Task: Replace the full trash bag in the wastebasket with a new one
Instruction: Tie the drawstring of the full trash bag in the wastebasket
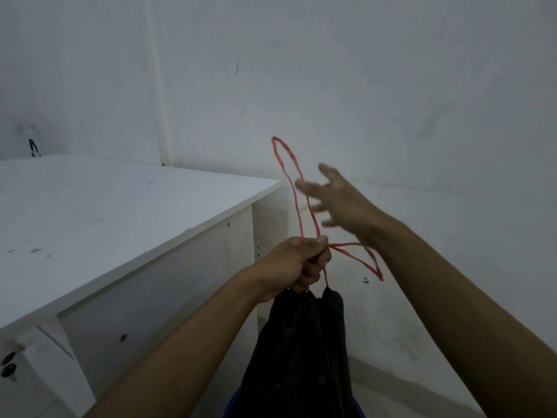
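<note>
Head view: left hand (297, 263) grips crinkled black bag (301, 351)

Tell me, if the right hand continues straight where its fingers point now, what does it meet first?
Probably the red drawstring loop standing just past the right hand; behind it, the white wall. Depth is unclear.

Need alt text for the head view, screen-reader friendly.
The left hand grips the gathered neck of a black plastic trash bag, holding up its red drawstring loops, while the open right hand, blurred, reaches toward the taller loop. A white laminate table stands at left against a white wall.
</note>
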